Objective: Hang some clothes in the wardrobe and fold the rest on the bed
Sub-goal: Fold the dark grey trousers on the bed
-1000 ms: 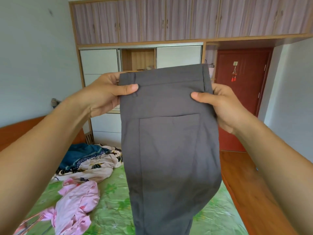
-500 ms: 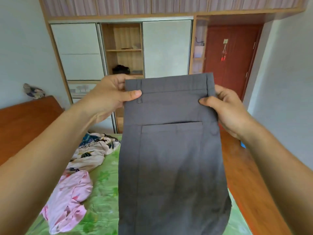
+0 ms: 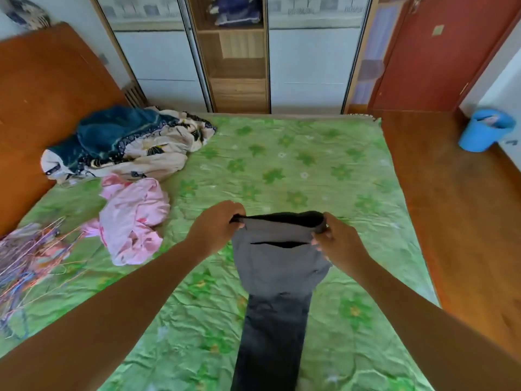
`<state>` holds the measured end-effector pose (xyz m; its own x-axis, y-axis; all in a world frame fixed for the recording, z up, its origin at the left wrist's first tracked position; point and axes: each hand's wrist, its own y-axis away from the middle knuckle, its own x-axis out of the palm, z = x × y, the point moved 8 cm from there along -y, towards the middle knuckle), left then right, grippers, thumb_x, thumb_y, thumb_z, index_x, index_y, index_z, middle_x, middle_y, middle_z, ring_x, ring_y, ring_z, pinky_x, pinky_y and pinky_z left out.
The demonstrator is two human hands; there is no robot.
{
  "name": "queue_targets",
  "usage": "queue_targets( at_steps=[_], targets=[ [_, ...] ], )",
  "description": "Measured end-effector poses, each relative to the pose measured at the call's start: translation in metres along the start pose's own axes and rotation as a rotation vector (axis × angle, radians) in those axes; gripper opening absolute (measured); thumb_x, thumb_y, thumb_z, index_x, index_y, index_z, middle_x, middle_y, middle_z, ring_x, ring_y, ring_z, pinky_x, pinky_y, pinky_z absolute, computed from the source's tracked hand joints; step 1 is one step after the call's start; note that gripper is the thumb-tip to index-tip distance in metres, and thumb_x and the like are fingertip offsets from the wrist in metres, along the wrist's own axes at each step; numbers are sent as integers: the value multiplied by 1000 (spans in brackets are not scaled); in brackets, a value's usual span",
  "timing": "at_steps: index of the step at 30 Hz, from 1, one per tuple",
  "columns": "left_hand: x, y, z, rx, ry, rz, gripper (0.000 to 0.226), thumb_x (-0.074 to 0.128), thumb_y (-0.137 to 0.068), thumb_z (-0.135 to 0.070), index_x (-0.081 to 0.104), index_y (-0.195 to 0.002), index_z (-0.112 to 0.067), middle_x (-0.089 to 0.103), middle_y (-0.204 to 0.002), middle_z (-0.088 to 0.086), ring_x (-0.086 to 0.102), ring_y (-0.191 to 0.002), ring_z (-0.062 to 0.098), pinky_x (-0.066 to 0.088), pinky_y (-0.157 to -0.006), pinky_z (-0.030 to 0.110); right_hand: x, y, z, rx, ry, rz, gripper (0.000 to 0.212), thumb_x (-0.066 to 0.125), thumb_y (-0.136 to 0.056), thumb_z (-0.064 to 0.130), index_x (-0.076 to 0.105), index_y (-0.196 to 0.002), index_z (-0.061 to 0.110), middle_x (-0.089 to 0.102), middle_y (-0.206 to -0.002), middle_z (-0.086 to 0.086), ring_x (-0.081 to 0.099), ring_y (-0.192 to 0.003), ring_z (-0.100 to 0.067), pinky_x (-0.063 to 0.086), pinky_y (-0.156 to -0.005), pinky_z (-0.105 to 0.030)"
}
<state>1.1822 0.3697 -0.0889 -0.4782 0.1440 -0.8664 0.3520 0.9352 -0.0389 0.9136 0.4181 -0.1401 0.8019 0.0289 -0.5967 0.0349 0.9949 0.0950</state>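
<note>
The left hand (image 3: 217, 225) pinches the left waistband corner of the dark grey fabric trousers (image 3: 277, 266), now lowered from an upright hold onto the green floral bed sheet (image 3: 296, 165), near centre. The right hand (image 3: 339, 245) pinches the right corner. Judgement: folding can begin.

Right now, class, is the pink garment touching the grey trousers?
Apart. The head view shows green bedsheet and the left hand between the pink garment and the grey trousers.
</note>
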Motion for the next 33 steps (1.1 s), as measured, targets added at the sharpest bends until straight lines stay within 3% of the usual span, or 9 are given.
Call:
queue_targets(
  at_steps=[5,16,18,20,23,25,27,29,33],
  targets=[
    [107,-12,70,-114,164,10,8,62,-93,-3,64,-94,-10,66,-89,7,65,-82,26,53,-75,47,77,-35,-95,94,7,27,29,53,-101,14,48,-119,35,70,-92,-3,68,-79,-24,47,-59,-32],
    [225,-189,149,109,30,-21,41,64,-93,-4,56,-133,3,52,-136,16,58,-119,32,48,-100,39,127,-227,-219,160,-35,-86,33,41,-102,8,44,-121,35,51,-69,0,49,-56,-21,34,-55,-34],
    [247,-233,163,95,-9,7,52,63,-96,-11,47,-144,2,40,-151,16,54,-127,33,46,-105,41,128,-275,-234,161,-24,-112,34,42,-103,9,43,-133,25,53,-74,-2,52,-63,-26,37,-60,-37],
    [278,-272,179,67,-41,73,72,64,-97,-22,27,-157,-8,8,-166,11,49,-135,32,47,-104,41,134,-319,-251,182,-32,-103,43,43,-104,15,33,-145,24,62,-87,-11,58,-73,-32,41,-65,-40],
    [330,-310,202,20,-64,140,102,70,-93,-34,-6,-160,-33,-37,-160,0,30,-148,32,49,-103,45,156,-360,-281,240,-115,-70,84,54,-103,27,-7,-160,26,57,-137,-21,62,-111,-37,48,-92,-47],
    [373,-312,214,1,-214,122,101,67,-94,-42,-10,-159,-36,-39,-159,8,3,-154,37,39,-112,53,187,-364,-307,250,80,8,94,57,-100,43,-15,-159,31,39,-157,-15,51,-132,-36,44,-103,-43],
    [420,-300,225,-24,-342,148,91,54,-98,-51,-11,-159,-33,-34,-160,15,-13,-153,37,24,-119,60,229,-349,-338,202,465,155,85,44,-99,60,-9,-160,35,11,-169,-7,17,-153,-32,27,-117,-54],
    [465,-283,238,-30,-402,244,79,38,-102,-57,-11,-159,-33,-29,-163,15,-18,-153,35,13,-120,62,264,-331,-367,160,714,249,78,22,-95,73,-12,-158,40,-12,-169,-3,-11,-155,-28,9,-119,-65],
    [497,-282,259,19,-431,185,68,24,-102,-60,-4,-160,-37,-17,-167,13,-14,-154,29,4,-122,59,287,-333,-397,121,806,145,77,-7,-87,80,-27,-152,43,-29,-165,-3,-27,-151,-28,-9,-117,-68]
  ],
)
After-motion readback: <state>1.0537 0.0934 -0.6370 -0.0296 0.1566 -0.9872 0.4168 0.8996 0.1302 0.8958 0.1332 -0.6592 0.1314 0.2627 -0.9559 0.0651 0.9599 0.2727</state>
